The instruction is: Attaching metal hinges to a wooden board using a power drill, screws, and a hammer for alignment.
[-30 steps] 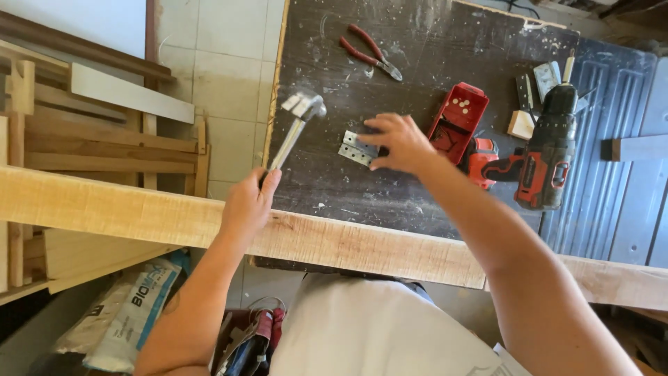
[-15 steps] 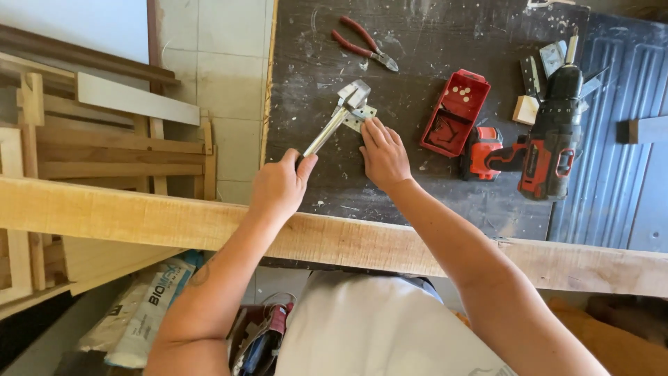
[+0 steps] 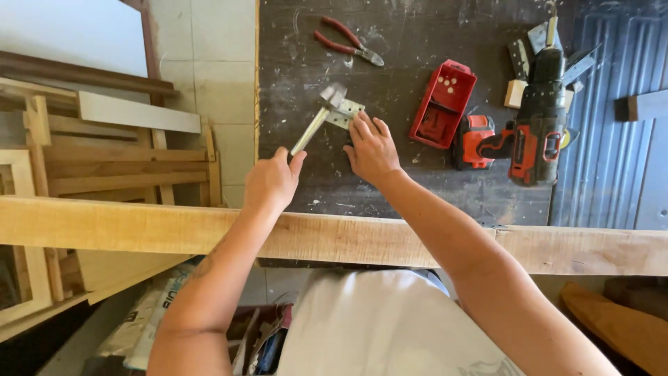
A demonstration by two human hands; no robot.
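Hammer head (image 3: 332, 94) now lowered onto metal hinge (image 3: 345, 113) | left hand (image 3: 273, 182) grasps handle | right hand (image 3: 372, 147) pins hinge, fingers flat.

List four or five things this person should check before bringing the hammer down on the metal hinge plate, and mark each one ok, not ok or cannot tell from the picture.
1. Hammer gripped by the left hand near the handle's end: ok.
2. Hammer head over the hinge plate: ok, it sits at the plate's left edge.
3. Right hand steadying the plate: ok, fingertips rest at its near edge.
4. Fingers away from the strike spot: not ok, they lie close to the hammer head.
5. Plate flat on the dark bench top: cannot tell.
6. Pliers, red box and drill apart from the work: ok.
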